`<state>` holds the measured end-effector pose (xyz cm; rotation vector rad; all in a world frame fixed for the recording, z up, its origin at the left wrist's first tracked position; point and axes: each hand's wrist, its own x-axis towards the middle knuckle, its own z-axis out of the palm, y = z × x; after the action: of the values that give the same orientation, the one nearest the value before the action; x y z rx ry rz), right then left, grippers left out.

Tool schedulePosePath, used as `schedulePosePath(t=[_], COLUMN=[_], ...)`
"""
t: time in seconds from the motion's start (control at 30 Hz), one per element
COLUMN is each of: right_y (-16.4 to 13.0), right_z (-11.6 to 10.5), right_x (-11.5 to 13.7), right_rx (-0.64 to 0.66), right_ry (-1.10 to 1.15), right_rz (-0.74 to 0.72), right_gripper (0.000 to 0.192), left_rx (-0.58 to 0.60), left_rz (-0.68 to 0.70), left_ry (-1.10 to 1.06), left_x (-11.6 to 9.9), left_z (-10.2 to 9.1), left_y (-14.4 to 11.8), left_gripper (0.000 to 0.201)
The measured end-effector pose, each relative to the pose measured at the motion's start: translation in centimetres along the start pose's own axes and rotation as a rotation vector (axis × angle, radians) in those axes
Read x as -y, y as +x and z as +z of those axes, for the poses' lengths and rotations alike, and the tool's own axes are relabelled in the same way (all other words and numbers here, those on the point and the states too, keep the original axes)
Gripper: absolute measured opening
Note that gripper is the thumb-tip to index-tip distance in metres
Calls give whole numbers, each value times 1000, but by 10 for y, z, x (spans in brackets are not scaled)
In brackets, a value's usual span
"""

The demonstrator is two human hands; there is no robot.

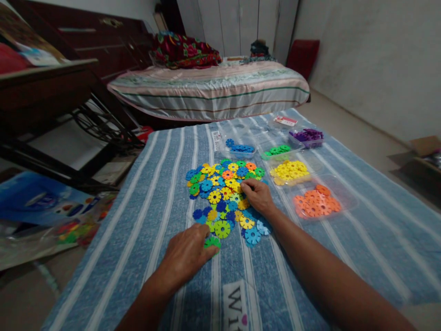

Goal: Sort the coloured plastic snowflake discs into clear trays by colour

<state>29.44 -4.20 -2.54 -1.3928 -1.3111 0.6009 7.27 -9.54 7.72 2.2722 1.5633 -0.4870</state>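
Reaching into a loose spread of colored notched discs [215, 196], the right hand [257, 195] has its fingers [245, 184] drawn close together at the heap's right side, beside some yellow discs; whether a piece is pinched between them cannot be told. Nearer the wearer, the left hand [191, 243] lies low at the front edge of the spread, thumb and forefinger parted around a green disc [212, 243]; whether they grip it or merely touch it is unclear. Just beyond that thumb sits a larger lime disc [222, 229], and to the right, below the other wrist, light blue discs [252, 236] lie flat. The heap itself mixes yellow, blue, green and a few orange pieces, overlapping on the table, which is covered by a blue-and-white striped cloth [138, 257].

Right of the heap and behind it stand clear containers, each with one color: orange discs [315, 203] nearest, then yellow discs [291, 171], green discs [279, 150], blue discs [242, 148], and purple discs [307, 135] toward the far right. Past the table is a bed [213, 89] with a pale striped cover and a red floral bundle [188, 51]. White wardrobe doors [237, 27] rise behind it. At floor level on the left is a blue package [44, 197].
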Motion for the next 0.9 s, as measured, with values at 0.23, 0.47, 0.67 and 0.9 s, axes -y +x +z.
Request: schedulePosePath(t=[0.23,0.47,0.67,0.9], right_y=[0,2,4,4], right_z=[1,3,5,5], right_x=[0,3,2,5], right_rx=[0,-3,-9,10], right_ry=[-6,-10,-14,0], right_rz=[13,0,-8,18], right_gripper=[30,27,26,24], left_rx=[0,200,182,-186], left_rz=[15,192,315,358], left_ry=[-180,-667,-789,-1172], left_x=[5,11,-22,-94], left_z=[7,-7,-38,-102], left_y=[0,18,58,118], left_gripper=[15,26,26,23])
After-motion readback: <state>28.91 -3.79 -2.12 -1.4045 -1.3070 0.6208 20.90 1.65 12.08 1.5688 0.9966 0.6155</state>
